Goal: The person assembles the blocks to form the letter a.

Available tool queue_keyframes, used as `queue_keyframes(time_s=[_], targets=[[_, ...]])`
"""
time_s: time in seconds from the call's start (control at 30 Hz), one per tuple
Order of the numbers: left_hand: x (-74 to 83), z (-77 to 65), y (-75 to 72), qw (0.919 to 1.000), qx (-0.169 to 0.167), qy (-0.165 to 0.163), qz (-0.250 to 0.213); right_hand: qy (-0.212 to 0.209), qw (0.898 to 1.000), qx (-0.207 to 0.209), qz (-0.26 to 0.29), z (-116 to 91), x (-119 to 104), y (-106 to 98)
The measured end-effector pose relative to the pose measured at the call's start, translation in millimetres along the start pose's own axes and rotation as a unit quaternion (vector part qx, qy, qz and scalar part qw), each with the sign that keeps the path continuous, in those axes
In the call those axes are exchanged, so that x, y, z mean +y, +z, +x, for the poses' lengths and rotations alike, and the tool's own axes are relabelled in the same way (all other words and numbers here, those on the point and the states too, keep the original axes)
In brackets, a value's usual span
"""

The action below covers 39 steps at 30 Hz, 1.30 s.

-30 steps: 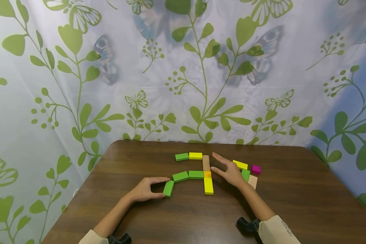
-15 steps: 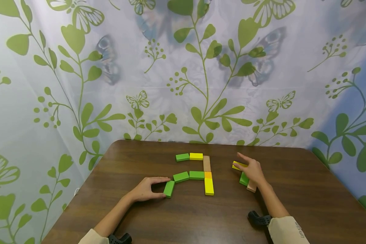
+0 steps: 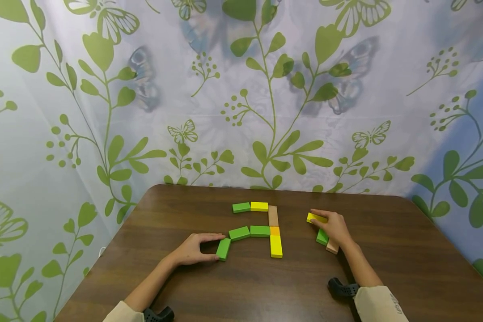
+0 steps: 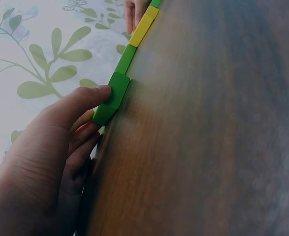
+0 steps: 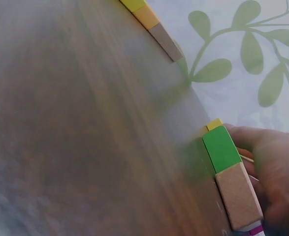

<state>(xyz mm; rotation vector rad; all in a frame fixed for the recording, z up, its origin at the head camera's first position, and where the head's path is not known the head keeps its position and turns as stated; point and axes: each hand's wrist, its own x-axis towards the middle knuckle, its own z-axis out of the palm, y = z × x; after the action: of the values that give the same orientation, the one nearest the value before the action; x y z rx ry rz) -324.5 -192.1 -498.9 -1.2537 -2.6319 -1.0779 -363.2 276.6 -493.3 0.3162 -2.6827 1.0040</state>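
At the right of the brown wooden tabletop (image 3: 306, 279), the right hand (image 3: 336, 226) pinches a yellow rectangular block (image 3: 309, 218), beside one green rectangular block (image 3: 322, 237), one tan wooden block (image 3: 332, 247) and one magenta block (image 5: 256, 229); these four appear not yet laid in. Leftward, eight already form a branching line: four green blocks (image 3: 239, 233), two yellow blocks (image 3: 276, 247), one tan block (image 3: 273, 216), one orange block (image 3: 274, 230). The left hand (image 3: 190, 249) holds its near-left green end block (image 3: 223, 249).

Brown wood-grain table (image 3: 241, 290)
It bears green blocks (image 3: 239, 234), yellow blocks (image 3: 276, 248), tan blocks (image 3: 273, 216), an orange block (image 3: 274, 230) and a mostly hidden purple block (image 5: 255, 230), in two groups
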Motion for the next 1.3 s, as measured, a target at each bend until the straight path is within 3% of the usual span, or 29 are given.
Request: queue_keyframes(time_s=[0.2, 0.37, 0.6, 0.73, 0.87, 0.97, 1.13, 1.3], targets=[[-0.5, -0.6, -0.1, 1.0, -0.003, -0.004, -0.002, -0.057, 0.997, 0.042, -0.007, 2.7, -5.5, 0.9], [-1.0, -0.1, 0.1, 1.0, -0.003, -0.003, -0.001, -0.126, 0.989, 0.069, 0.028, 1.1, -38.9, 1.1], [-1.9, -0.3, 0.6, 1.0, -0.004, -0.007, 0.001, -0.204, 0.975, 0.032, 0.08, -25.5, -108.2, 25.7], [-1.7, -0.6, 0.5, 0.9999, -0.007, -0.011, -0.002, -0.197, 0.976, 0.003, 0.094, -50.3, -145.4, 46.1], [-0.8, 0.0, 0.0, 0.9999, -0.005, -0.009, -0.005, -0.184, 0.975, -0.052, 0.114, -70.2, -170.8, 64.9], [0.5, 0.5, -0.6, 1.0, -0.004, -0.006, -0.003, -0.193, 0.972, -0.078, 0.111, -79.2, -178.0, 78.2], [0.2, 0.2, 0.0, 1.0, -0.006, -0.004, -0.002, -0.216, 0.968, -0.086, 0.096, -86.3, -171.3, 98.9], [0.7, -0.7, 0.2, 0.9999, -0.005, -0.009, -0.002, -0.234, 0.965, -0.096, 0.072, -90.0, -167.8, 104.7]])
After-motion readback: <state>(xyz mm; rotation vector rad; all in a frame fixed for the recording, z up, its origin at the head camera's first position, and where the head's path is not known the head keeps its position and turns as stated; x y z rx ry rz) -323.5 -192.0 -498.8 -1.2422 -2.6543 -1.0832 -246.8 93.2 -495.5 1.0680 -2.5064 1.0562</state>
